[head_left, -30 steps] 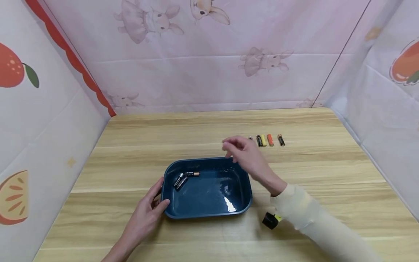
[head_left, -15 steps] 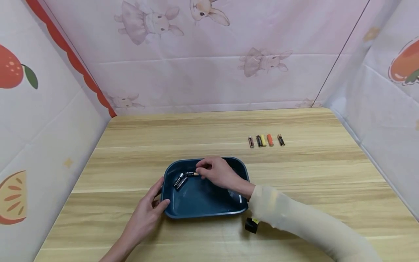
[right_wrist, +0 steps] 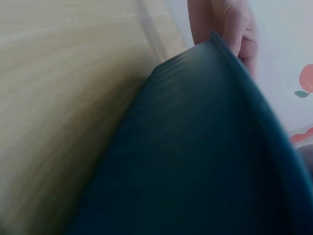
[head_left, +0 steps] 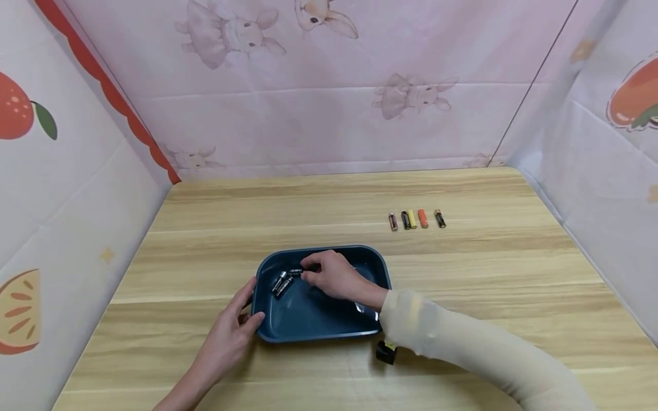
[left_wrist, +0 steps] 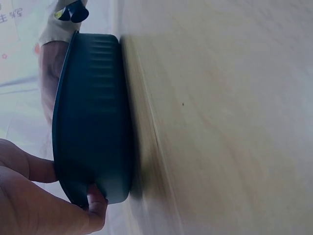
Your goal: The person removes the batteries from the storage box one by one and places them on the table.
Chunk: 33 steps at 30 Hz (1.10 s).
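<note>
A dark blue rectangular tray [head_left: 308, 317] stands on the table. My left hand [head_left: 232, 332] grips its left end, thumb at the rim; in the left wrist view, a fingertip [left_wrist: 97, 197] presses the outer wall. Inside the tray, two dark batteries [head_left: 284, 287] lie side by side on a slant at the left. Just behind them is another black battery [head_left: 295, 272], and my right hand [head_left: 336, 277] reaches over the tray and pinches its right end between thumb and finger. That end is hidden by the fingers. The right wrist view shows mainly the tray's outer wall [right_wrist: 195, 137].
Behind the tray to the right, several batteries stand in a loose row: a brownish one [head_left: 393, 221], a black one [head_left: 405, 220] beside a yellow one [head_left: 413, 219], an orange one [head_left: 422, 218] and a black-and-copper one [head_left: 440, 218]. Printed cloth walls [head_left: 308, 125] border the table.
My right hand has moved left and down from near the battery row into the tray, to the rear battery. The brownish battery in the row has come fully into view. My left hand stays put.
</note>
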Tool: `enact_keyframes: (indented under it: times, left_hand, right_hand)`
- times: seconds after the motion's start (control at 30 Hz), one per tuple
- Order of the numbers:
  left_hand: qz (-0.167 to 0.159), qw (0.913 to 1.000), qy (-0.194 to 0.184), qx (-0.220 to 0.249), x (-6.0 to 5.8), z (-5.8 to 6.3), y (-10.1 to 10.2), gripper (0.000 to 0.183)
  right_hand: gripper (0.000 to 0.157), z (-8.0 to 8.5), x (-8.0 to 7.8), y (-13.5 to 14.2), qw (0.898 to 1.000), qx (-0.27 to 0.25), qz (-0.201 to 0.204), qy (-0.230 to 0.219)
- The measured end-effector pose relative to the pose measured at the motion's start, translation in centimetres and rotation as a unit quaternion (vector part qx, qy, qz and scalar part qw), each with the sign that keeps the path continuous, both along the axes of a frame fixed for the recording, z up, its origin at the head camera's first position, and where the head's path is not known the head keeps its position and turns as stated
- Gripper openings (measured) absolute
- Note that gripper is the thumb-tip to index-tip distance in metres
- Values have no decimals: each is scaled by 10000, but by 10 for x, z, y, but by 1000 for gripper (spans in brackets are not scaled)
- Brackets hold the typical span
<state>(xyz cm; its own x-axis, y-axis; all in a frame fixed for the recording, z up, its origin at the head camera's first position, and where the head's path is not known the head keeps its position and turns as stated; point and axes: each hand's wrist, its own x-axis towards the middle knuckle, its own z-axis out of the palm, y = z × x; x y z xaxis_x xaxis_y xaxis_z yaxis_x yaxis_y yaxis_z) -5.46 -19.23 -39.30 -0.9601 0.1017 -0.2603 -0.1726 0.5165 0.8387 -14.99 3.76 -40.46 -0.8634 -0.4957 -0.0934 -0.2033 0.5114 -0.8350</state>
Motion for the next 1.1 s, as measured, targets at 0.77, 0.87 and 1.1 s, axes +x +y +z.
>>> enact_keyframes:
  times: [0.77, 0.87, 1.1]
  left_hand:
    - [65, 9999, -120, -23, -1, -3, 0, 71]
    - [51, 9999, -89, -47, -1, -3, 0, 71]
    - [50, 9999, -76, -53, -2, -4, 0, 71]
  right_hand:
    - [6, -16, -2, -3, 9961, 718, 81, 505]
    - [8, -17, -1, -4, 9933, 968, 147, 615]
    - [9, -14, 0, -3, 9899, 1287, 177, 570]
